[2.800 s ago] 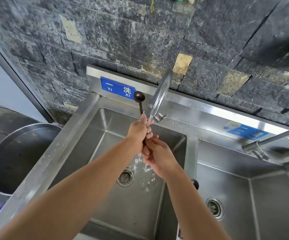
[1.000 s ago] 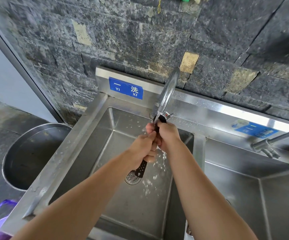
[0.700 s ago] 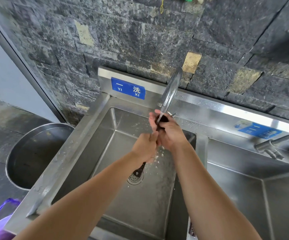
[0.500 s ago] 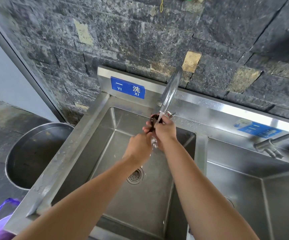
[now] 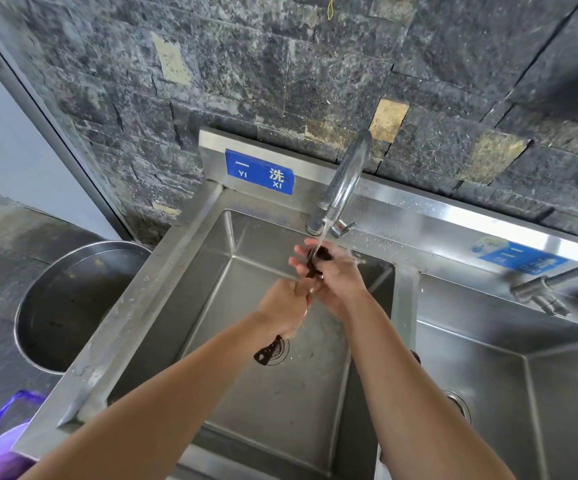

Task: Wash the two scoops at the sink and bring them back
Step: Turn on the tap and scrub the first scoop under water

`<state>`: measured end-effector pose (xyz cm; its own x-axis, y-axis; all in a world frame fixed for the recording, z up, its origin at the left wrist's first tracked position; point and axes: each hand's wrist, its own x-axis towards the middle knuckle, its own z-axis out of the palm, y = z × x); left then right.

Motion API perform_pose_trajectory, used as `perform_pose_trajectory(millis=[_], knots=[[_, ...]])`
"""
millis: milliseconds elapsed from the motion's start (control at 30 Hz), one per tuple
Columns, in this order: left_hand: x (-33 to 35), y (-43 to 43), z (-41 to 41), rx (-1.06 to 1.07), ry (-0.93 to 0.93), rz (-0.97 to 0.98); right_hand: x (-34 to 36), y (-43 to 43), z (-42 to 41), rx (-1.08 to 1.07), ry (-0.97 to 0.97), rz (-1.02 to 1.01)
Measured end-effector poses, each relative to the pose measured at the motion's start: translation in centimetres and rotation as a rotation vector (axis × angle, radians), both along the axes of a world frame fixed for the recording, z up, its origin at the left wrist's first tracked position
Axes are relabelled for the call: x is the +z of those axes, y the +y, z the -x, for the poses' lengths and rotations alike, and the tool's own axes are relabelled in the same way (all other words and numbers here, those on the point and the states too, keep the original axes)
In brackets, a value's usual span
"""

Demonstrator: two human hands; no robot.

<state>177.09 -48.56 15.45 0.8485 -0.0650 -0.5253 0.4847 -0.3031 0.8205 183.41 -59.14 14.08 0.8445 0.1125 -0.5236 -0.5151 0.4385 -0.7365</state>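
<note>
both hands [image 5: 315,289] rubbing dark scoop [image 5: 317,259] under faucet [image 5: 344,181], blue "yi xi" label [image 5: 259,171]

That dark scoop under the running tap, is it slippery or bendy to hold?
Probably slippery: water runs from the tap over the dark scoop, wetting both hands. Likely stiff: its handle juts straight out below the left hand. Seemingly light, since the right hand rubs the bowl freely.

Both bare forearms reach forward side by side and meet under the tap [image 5: 344,181]. The left hand [image 5: 285,311] is fisted around a scoop [image 5: 268,353] handle, just nearer than the tap. The right hand [image 5: 336,275], touching the left, cups the scoop's dark bowl with fingers [image 5: 301,252] spread under the spout.
</note>
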Motion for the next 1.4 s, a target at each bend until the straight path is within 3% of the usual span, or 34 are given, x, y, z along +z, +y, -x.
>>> perform_pose_trajectory(millis=[67, 100, 167, 200, 300, 400, 467, 567, 667, 767, 900, 1067, 1167, 1300, 1400], knots=[[-0.4, 0.5, -0.3, -0.085, -0.08, -0.239, -0.8, -0.4, 0.2, 0.078, -0.1, 0.486], [-0.6, 0.7, -0.4, -0.105, -0.102, -0.268, -1.1, -0.7, 0.2, 0.082, -0.121, 0.726], [-0.7, 0.8, -0.5, -0.107, -0.108, -0.225, -1.2, -0.8, 0.2, 0.037, -0.139, 0.888], [-0.7, 0.7, -0.4, -0.079, -0.088, -0.174, -1.1, -0.7, 0.1, 0.018, -0.11, 0.78], [-0.9, 0.6, -0.4, 0.075, 0.027, 0.111, -0.5, -0.5, 0.3, 0.021, -0.004, 0.11], [-1.1, 0.5, -0.5, 0.198, 0.101, 0.34, 0.0, -0.7, 1.1, 0.206, -0.13, -0.083], [-1.4, 0.3, -0.5, 0.224, 0.068, 0.321, 0.3, -0.7, 1.5, 0.213, -0.132, -0.094], [-2.1, -0.4, -0.4, 0.243, 0.032, 0.285, 0.7, -0.7, 1.5, 0.095, -0.093, 0.045], [-2.3, -0.1, -0.8, 0.315, 0.134, 0.514, 1.2, -1.2, 1.3, 0.155, -0.113, 0.088], [-1.7, 1.1, -2.0, 0.354, 0.267, 0.829, 1.9, -1.9, 1.1, 0.286, -0.174, 0.366], [-0.9, 0.8, -4.4, 0.347, 0.286, 0.843, 2.7, -2.9, 1.5, 0.46, -0.191, 0.458], [-0.1, -1.2, -6.9, 0.402, 0.364, 0.74, 2.9, -3.5, 2.9, 0.435, -0.165, 0.374], [-0.3, -1.3, -7.3, 0.253, 0.423, 0.914, 2.5, -3.1, 5.5, 0.373, -0.155, 0.287], [-1.5, -0.3, -6.4, 0.032, 0.469, 1.056, 1.6, -3.1, 8.0, 0.204, -0.099, 0.358], [-1.9, -0.2, -6.1, 0.103, 0.504, 1.025, 1.3, -3.8, 9.0, 0.143, 0.033, 0.336]])
